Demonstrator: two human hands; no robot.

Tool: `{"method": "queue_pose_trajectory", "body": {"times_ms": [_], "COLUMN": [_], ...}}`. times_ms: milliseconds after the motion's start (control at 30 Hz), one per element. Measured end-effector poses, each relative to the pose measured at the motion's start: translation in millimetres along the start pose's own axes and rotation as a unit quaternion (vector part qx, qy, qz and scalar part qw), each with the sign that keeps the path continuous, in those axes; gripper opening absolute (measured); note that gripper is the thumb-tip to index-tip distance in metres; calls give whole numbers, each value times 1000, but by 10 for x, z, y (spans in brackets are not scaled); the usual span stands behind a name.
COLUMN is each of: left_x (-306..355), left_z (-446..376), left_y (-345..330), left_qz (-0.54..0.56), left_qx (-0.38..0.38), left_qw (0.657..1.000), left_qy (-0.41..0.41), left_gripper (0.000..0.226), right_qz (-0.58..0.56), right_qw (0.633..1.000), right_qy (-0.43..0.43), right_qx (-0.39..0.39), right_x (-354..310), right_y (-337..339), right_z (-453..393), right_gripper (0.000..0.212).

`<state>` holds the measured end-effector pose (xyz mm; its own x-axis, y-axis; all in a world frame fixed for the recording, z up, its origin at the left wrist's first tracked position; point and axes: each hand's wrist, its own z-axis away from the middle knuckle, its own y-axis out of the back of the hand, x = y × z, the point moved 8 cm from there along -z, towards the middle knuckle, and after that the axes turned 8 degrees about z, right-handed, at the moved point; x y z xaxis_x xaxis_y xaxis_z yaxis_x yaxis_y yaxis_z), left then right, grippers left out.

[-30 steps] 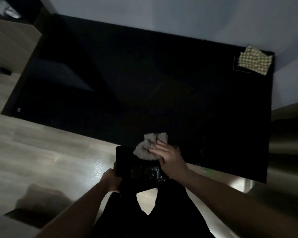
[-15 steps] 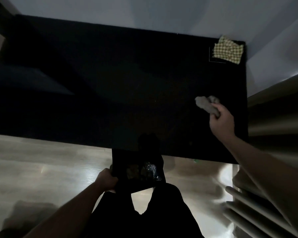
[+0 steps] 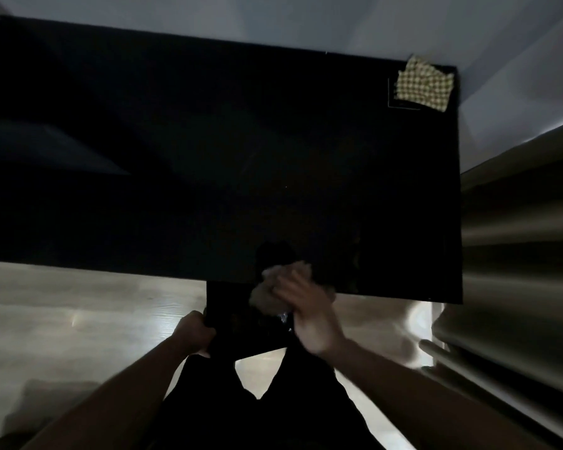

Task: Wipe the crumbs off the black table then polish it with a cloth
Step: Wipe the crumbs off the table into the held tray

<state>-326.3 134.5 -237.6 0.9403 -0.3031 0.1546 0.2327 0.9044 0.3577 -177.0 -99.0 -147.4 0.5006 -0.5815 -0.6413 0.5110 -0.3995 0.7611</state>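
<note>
In the head view, you stand at the near edge of the black table (image 3: pixel 208 141), which fills most of the picture and reaches to the wall at the back. Your right hand (image 3: pixel 309 315) is at this near edge, a little right of the middle, and its fingers are closed around a crumpled pale rag (image 3: pixel 273 287). The rag lies partly on the table edge and partly over a dark tray (image 3: pixel 241 332) that is just below the edge. The hand is blurred, so the exact position of each finger I cannot tell. Your left hand (image 3: pixel 195 332) grips the left side of the dark tray, with fingers curled around its rim, and holds it against the table edge. Something shiny is in the tray near the right hand, but it is too dark to say what. A folded checked cloth (image 3: pixel 424 84) lies on the far right corner of the table, well apart from both hands. Under the table edge you see a pale wooden floor (image 3: pixel 78 313).
</note>
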Motion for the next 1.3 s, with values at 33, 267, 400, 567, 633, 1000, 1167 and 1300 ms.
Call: {"method": "queue_pose_trajectory", "body": {"times_ms": [33, 267, 400, 567, 633, 1000, 1167, 1300], "left_x": [21, -96, -183, -128, -95, 61, 115, 180], "left_z": [15, -81, -167, -14, 29, 177, 204, 233], "left_y": [-1, -94, -203, -247, -259, -303, -377, -438], "left_qz": [7, 78, 70, 68, 60, 32, -4, -4], "left_qx": [0, -19, -15, 8, 13, 30, 20, 1], "left_qw": [1000, 997, 997, 998, 998, 998, 999, 999], "left_qy": [0, 5, -12, -4, -5, -38, -42, -42], "left_gripper": [20, 38, 45, 32, 24, 9, 8, 10], "right_qz": [-38, -154, -48, 150, 219, -42, -71, -67], "right_qw": [999, 982, 980, 976, 962, 991, 991, 958], "right_qy": [14, -105, -160, -154, -142, 62, -108, -213], "right_qx": [-17, 21, 109, -35, -79, -111, 23, 181], "right_x": [-171, 23, 534, 982, 954, -50, 513, 1028], "right_y": [-81, 277, 986, 940, 757, -92, 338, 1339], "right_z": [72, -547, -1401, -2131, -2082, 195, 671, 701], "right_gripper": [62, 63, 56, 65, 65, 52, 60, 80]}}
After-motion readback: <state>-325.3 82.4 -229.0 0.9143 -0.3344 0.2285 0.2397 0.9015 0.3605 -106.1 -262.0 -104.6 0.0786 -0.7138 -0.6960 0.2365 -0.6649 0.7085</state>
